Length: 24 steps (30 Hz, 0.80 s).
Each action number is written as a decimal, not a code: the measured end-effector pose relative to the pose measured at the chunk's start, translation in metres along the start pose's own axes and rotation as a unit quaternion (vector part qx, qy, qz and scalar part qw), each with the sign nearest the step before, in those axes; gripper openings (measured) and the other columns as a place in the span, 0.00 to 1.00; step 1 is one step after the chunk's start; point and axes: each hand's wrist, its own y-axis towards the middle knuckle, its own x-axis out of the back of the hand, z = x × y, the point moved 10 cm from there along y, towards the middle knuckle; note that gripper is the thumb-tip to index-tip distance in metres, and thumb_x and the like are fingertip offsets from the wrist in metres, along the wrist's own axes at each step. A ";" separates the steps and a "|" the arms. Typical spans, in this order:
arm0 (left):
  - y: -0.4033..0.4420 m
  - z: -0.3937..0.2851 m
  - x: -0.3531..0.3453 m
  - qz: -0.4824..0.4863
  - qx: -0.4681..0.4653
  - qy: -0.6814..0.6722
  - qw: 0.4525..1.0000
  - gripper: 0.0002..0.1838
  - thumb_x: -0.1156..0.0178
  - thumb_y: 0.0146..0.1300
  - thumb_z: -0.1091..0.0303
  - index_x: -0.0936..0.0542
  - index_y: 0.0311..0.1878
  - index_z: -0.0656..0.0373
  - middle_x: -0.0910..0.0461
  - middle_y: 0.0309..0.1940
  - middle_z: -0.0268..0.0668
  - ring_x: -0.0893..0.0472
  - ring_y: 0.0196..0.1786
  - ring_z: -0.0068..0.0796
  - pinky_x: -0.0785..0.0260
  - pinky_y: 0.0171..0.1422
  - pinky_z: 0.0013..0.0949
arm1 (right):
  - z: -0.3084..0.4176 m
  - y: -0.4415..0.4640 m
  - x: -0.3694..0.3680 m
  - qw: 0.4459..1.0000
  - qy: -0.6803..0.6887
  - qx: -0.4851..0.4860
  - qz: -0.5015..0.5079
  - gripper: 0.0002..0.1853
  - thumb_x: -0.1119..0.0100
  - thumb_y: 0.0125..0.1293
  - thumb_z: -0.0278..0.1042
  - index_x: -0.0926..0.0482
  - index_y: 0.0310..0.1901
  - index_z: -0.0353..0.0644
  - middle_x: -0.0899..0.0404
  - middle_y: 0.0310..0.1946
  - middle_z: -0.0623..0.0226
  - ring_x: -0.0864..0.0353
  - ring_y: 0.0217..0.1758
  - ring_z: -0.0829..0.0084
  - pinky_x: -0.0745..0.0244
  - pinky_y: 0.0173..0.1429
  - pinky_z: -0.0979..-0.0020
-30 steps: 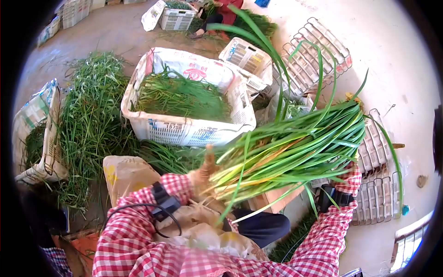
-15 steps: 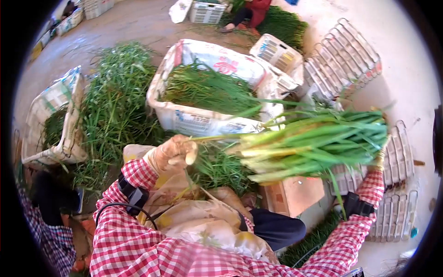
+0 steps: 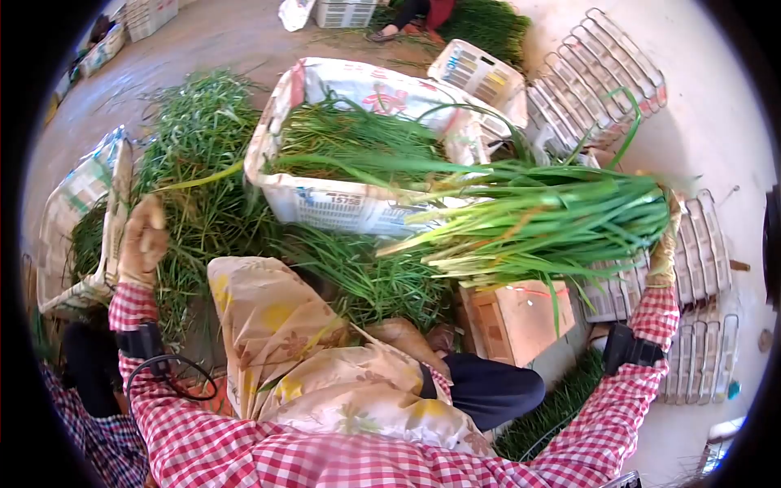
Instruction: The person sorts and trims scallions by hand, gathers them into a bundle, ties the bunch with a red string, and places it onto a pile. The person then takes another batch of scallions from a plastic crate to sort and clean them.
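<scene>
My left hand [image 3: 145, 240], gloved, is raised at the left over the loose greens [image 3: 203, 163]. Its fingers are curled, and a long yellow-green leaf [image 3: 207, 176] trails rightward from the fingertips. On the right, my right hand [image 3: 669, 244], also gloved, grips one end of a thick bunch of long green leaves [image 3: 545, 215]. The bunch lies sideways in the air, its pale ends toward the middle, partly over the rim of the large white crate [image 3: 325, 199] and above a reddish block [image 3: 512, 321]. The bunch hides part of the fingers.
A patterned cloth [image 3: 277, 317] covers my lap. More greens [image 3: 374, 276] lie before it. Another crate [image 3: 122, 220] stands at the left, beside a co-worker's checked sleeve [image 3: 98, 439]. Stacked crates [image 3: 598, 77] are at the right. A second person's leg [image 3: 403, 18] shows at the top.
My left hand has moved from the bunch's pale ends out to the far left, with a leaf trailing. My right hand stays at the right, holding the bunch.
</scene>
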 end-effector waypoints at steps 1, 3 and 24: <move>0.003 -0.005 0.056 -0.076 -0.001 -0.053 0.996 0.21 0.52 0.70 0.60 0.33 0.64 0.56 0.24 0.38 0.25 0.43 0.14 0.09 0.53 0.12 0.15 | 0.006 -0.004 -0.016 1.000 0.030 -0.001 0.003 0.17 0.55 0.67 0.35 0.26 0.52 0.36 0.21 0.48 0.60 0.22 0.49 0.69 0.26 0.56 0.70; 0.004 0.005 0.072 0.000 0.101 0.231 0.968 0.23 0.51 0.68 0.63 0.36 0.65 0.57 0.23 0.45 0.32 0.34 0.25 0.19 0.40 0.26 0.21 | 0.013 -0.007 -0.045 0.990 0.133 -0.019 0.036 0.17 0.55 0.67 0.34 0.26 0.52 0.33 0.22 0.48 0.57 0.22 0.49 0.67 0.26 0.57 0.69; 0.036 0.305 -0.434 0.361 0.332 -0.236 0.839 0.47 0.46 0.53 0.30 0.41 0.69 0.52 0.36 0.65 0.44 0.34 0.66 0.35 0.41 0.68 0.45 | 0.107 -0.043 -0.051 0.986 -0.129 0.107 0.020 0.18 0.55 0.66 0.38 0.26 0.52 0.37 0.22 0.48 0.63 0.24 0.51 0.71 0.28 0.57 0.71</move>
